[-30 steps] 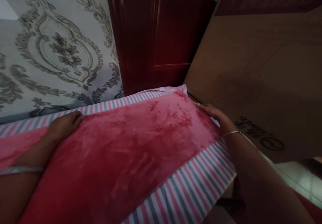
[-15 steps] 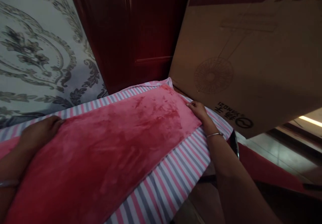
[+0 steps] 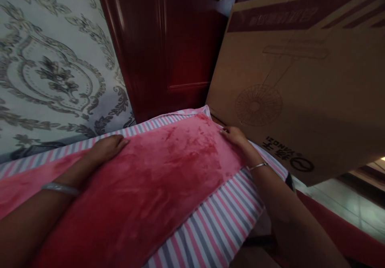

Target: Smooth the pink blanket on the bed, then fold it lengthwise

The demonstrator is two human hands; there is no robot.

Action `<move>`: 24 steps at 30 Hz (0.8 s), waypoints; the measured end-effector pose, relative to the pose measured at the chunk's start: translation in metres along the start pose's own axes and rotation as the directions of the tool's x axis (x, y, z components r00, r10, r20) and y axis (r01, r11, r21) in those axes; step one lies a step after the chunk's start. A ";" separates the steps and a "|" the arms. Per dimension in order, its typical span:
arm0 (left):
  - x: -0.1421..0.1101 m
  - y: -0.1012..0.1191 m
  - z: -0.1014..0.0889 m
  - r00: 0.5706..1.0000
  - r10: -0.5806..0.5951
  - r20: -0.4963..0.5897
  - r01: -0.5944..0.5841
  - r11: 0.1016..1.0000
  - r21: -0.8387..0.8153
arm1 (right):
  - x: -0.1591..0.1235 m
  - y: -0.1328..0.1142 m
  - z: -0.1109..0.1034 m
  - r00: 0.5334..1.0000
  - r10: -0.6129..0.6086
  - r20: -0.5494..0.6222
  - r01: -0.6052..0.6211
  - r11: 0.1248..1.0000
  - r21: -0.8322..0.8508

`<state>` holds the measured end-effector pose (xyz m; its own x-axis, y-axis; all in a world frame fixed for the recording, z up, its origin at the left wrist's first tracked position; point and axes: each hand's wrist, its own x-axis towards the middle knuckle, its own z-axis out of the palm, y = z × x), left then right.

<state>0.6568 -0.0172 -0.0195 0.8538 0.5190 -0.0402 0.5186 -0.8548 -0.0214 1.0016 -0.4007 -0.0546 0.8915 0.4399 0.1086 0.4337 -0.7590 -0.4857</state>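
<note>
A red and pink plush cloth (image 3: 162, 171) lies spread over a pink, white and grey striped cloth (image 3: 204, 224) that shows along both long sides. My left hand (image 3: 110, 145) rests at the far edge of the plush cloth, its fingers closed on that edge. At the right end, my right hand (image 3: 236, 137) pinches the edge of the plush cloth. The fingertips of both hands are partly hidden. Whatever lies under the two cloths is covered.
A large cardboard box (image 3: 300, 91) with a printed fan drawing leans close beyond my right hand. Behind the cloths stand a dark red panelled door (image 3: 189, 67) and a wall with patterned paper (image 3: 57, 75). Pale floor tiles (image 3: 345, 204) show at lower right.
My left hand has moved right along the far edge of the plush cloth, closer to my right hand. The right hand stays at its end. The view has tilted up slightly.
</note>
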 end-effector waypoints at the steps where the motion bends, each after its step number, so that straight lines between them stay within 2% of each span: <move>1: 0.004 0.006 0.003 1.000 0.000 -0.012 0.000 1.000 0.001 | 0.011 -0.009 0.001 1.000 -0.011 0.006 0.010 1.000 0.010; 5: 0.009 0.019 0.016 0.990 -0.012 -0.142 0.004 0.999 -0.051 | 0.053 -0.045 0.011 0.999 -0.044 0.007 0.044 0.997 0.063; 8: 0.008 0.020 0.021 0.976 -0.013 -0.217 -0.003 0.997 -0.074 | 0.076 -0.061 0.026 1.000 -0.028 -0.004 0.028 0.996 0.081; 13: 0.011 0.020 0.019 0.984 -0.010 -0.179 0.007 1.000 -0.017 | 0.101 -0.066 0.050 0.999 0.009 -0.048 -0.005 0.996 0.084; 17: 0.014 0.024 0.016 0.991 -0.085 -0.103 0.082 0.996 -0.035 | 0.116 -0.066 0.060 0.993 0.035 -0.112 -0.026 0.997 0.076; 21: 0.015 0.028 0.013 0.958 -0.222 -0.180 0.220 0.975 -0.030 | 0.123 -0.069 0.069 0.983 0.018 -0.181 -0.005 0.997 0.072; 24: 0.017 0.028 0.014 0.975 -0.207 -0.080 0.208 0.978 0.003 | 0.122 -0.072 0.074 0.985 0.003 -0.173 0.004 0.999 0.045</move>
<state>0.6852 -0.0322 -0.0349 0.7287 0.6834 0.0451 0.6848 -0.7280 -0.0325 1.0692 -0.2571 -0.0711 0.9022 0.3478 0.2550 0.4313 -0.7346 -0.5238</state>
